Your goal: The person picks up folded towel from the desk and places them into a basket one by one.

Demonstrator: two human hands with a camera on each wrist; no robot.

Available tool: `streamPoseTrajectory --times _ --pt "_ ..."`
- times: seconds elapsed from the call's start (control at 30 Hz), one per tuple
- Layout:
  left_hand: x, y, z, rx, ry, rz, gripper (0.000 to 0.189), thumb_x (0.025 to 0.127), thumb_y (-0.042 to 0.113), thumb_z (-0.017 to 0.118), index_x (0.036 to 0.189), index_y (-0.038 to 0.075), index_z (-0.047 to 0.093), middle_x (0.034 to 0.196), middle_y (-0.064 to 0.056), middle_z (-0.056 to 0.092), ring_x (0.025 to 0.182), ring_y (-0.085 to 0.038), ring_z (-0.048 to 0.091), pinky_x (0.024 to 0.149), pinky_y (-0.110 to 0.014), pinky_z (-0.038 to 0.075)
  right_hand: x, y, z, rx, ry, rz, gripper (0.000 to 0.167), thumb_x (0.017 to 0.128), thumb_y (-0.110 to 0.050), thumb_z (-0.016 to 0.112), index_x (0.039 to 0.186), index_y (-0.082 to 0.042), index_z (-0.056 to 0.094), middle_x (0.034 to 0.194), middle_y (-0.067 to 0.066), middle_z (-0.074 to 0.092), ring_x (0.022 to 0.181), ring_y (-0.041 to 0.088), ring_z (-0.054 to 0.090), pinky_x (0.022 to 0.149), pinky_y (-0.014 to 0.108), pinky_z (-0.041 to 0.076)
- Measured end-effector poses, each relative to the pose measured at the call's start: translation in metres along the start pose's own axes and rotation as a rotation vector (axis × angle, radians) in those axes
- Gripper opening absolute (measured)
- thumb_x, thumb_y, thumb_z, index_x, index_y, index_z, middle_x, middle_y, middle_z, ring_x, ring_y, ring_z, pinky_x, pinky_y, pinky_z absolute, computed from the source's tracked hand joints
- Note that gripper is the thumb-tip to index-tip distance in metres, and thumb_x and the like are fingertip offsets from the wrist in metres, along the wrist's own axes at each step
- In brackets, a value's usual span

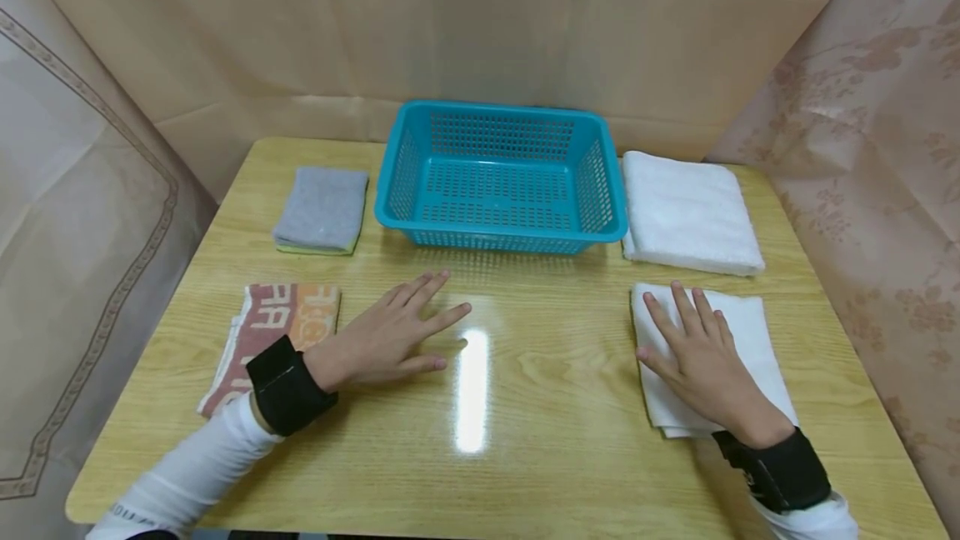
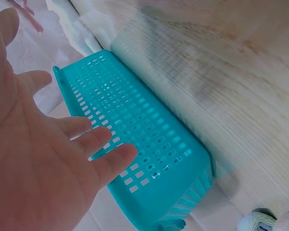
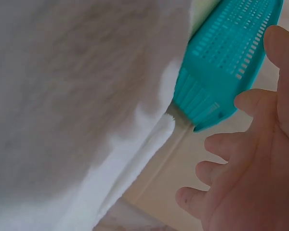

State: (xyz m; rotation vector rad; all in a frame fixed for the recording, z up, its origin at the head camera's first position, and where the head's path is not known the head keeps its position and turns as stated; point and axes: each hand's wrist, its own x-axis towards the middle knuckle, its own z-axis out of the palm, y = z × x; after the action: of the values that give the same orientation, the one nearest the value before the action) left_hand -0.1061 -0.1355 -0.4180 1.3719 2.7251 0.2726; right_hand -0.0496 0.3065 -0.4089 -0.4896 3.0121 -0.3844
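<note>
My left hand (image 1: 390, 330), fingers spread and straight, hovers over the table just right of a folded red-and-orange patterned towel (image 1: 273, 319). Nothing is in it; its bare palm also shows in the left wrist view. On the right, my right hand (image 1: 697, 357) is held with fingers extended above a folded white cloth (image 1: 750, 332), overlapping it in the head view. The right wrist view shows this palm empty too, with the white cloth (image 3: 82, 115) beside it. Black bands circle both wrists.
A turquoise perforated plastic basket (image 1: 498, 236), with nothing inside, stands at the table's back middle. To its right lies a thick folded white towel (image 1: 690, 211), to its left a folded grey cloth (image 1: 322, 205). Beige sheeting (image 1: 495, 15) hangs behind the wooden table (image 1: 555, 473).
</note>
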Motion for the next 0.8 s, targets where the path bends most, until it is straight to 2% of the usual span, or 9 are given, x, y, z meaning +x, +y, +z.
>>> streamPoseTrajectory --times 0.53,0.8 --pt "0.0 -0.001 0.0 -0.002 0.0 0.005 0.071 0.099 0.054 0.051 0.159 0.024 0.027 0.164 -0.023 0.007 0.15 -0.039 0.014 0.116 -0.055 0.024 -0.01 0.008 -0.001 0.034 0.02 0.066 0.074 0.103 -0.044 0.05 0.161 -0.013 0.015 0.162 0.03 0.004 0.149 0.047 -0.01 0.111 0.071 0.0" --pt "-0.002 -0.001 0.001 -0.015 0.026 0.014 0.071 0.099 0.052 0.053 0.159 0.023 0.028 0.164 -0.023 0.007 0.149 -0.04 0.017 0.116 -0.055 0.024 -0.015 0.019 -0.002 0.053 0.014 0.097 0.078 0.102 -0.045 0.052 0.161 -0.013 0.013 0.161 0.031 0.002 0.148 0.049 -0.009 0.11 0.072 -0.001"
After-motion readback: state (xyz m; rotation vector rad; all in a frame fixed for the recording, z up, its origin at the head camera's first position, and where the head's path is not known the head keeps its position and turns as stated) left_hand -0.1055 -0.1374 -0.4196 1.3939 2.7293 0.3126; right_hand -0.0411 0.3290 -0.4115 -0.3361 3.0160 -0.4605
